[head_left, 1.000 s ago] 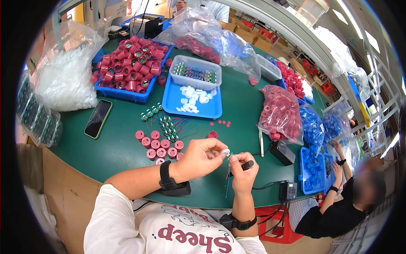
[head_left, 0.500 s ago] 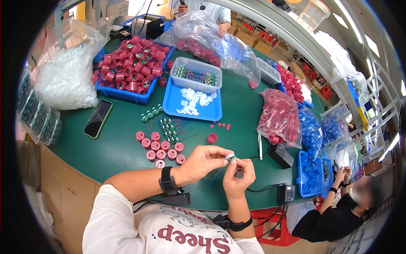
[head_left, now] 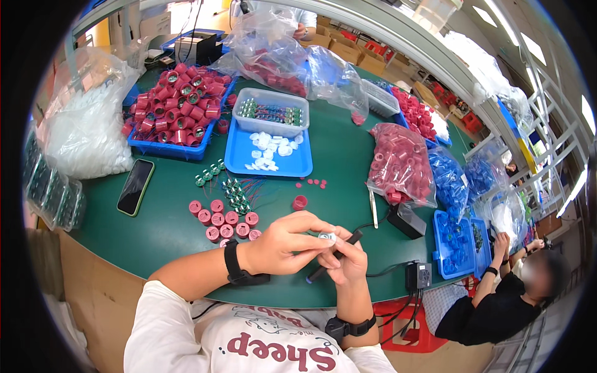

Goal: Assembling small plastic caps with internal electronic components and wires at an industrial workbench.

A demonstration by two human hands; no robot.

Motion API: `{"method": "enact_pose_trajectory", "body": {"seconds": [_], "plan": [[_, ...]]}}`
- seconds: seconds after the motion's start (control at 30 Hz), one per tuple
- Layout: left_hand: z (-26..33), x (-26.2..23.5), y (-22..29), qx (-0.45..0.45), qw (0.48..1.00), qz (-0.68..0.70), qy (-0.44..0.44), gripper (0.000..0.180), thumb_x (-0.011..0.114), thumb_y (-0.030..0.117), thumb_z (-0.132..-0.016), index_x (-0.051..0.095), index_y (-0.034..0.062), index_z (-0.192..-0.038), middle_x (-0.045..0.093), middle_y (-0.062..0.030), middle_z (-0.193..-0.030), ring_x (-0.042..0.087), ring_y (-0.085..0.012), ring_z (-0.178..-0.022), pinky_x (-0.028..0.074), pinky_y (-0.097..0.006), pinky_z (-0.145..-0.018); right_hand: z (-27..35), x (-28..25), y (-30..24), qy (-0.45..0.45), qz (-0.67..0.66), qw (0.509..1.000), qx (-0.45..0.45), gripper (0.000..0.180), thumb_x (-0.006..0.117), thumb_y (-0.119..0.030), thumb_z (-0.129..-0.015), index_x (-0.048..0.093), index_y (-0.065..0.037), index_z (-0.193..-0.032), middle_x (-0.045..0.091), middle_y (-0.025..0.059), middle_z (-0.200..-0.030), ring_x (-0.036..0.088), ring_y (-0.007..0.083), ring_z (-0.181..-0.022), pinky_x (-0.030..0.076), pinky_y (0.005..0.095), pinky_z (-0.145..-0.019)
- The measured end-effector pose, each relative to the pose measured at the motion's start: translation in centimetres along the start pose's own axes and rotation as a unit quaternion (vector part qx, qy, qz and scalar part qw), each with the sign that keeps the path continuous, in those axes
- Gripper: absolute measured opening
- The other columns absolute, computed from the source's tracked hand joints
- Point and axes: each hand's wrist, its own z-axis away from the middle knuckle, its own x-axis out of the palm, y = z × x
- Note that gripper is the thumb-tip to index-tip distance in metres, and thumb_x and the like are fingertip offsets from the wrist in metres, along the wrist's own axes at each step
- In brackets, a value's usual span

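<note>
Between the fingertips of my left hand (head_left: pixel 287 244) is a small round whitish part (head_left: pixel 326 236), closed in a pinch. My right hand (head_left: pixel 349 262) is wrapped round a black pen-shaped tool (head_left: pixel 317 273) that lies slantwise across it, its lower end bluish. The right fingertips also come close to the whitish part; whether they touch it I cannot tell. Beyond the hands a single pink cup (head_left: pixel 300 202) lies on the green table (head_left: pixel 336 155). Left of it are several upturned pink caps (head_left: pixel 217 219) and a cluster of small green circuit boards (head_left: pixel 236 196) with thin wires.
A blue tray (head_left: pixel 236 163) bears clear plastic pieces and a translucent bin (head_left: pixel 268 127) of boards. A phone (head_left: pixel 135 188), a heaped blue crate (head_left: pixel 165 149), bagged pink cups (head_left: pixel 401 165), tweezers (head_left: pixel 373 208) and a black box (head_left: pixel 407 222) surround the work. At right sits a co-worker (head_left: pixel 491 317).
My hands have shifted slightly, and the right hand has turned so the black tool now lies across it, exposed at both ends. The whitish part stays between the left fingers. The whole view has shifted.
</note>
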Motion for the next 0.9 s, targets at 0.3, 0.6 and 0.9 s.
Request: {"method": "enact_pose_trajectory", "body": {"seconds": [0.3, 0.6, 0.9], "plan": [[-0.1, 0.3, 0.9, -0.068, 0.998, 0.014, 0.006, 0.032, 0.07, 0.001, -0.07, 0.063, -0.0002, -0.101, 0.064, -0.0137, -0.096, 0.062, -0.0269, -0.084, 0.048, -0.035, -0.074, 0.7, -0.8, 0.2, -0.04, -0.077, 0.995, 0.056, 0.008, 0.053, -0.005, -0.087, 0.054, 0.003, -0.089, 0.059, 0.0099, -0.075, 0.038, 0.004, -0.041, 0.029, 0.0177, -0.039], [-2.2, -2.1, 2.0, -0.14, 0.99, -0.021, -0.029, 0.039, 0.07, 0.012, -0.073, 0.06, 0.0033, -0.11, 0.055, -0.0157, -0.116, 0.054, -0.0307, -0.105, 0.041, -0.039, -0.091, 2.4, -2.6, -1.1, -0.033, -0.066, 0.997, -0.005, 0.008, 0.054, -0.002, -0.083, 0.054, 0.004, -0.089, 0.058, 0.0132, -0.075, 0.039, 0.0054, -0.043, 0.031, 0.0187, -0.04], [-1.7, -9.1, -4.1, -0.411, 0.844, -0.192, -0.287, 0.028, 0.07, 0.015, -0.07, 0.065, -0.0029, -0.092, 0.063, -0.0163, -0.085, 0.062, -0.0259, -0.075, 0.05, -0.035, -0.068, 2.6, -5.5, -2.4, 0.006, -0.101, 0.991, -0.087, 0.013, 0.052, -0.007, -0.087, 0.055, 0.002, -0.096, 0.058, 0.0104, -0.077, 0.04, 0.0075, -0.046, 0.031, 0.0212, -0.042]]}}
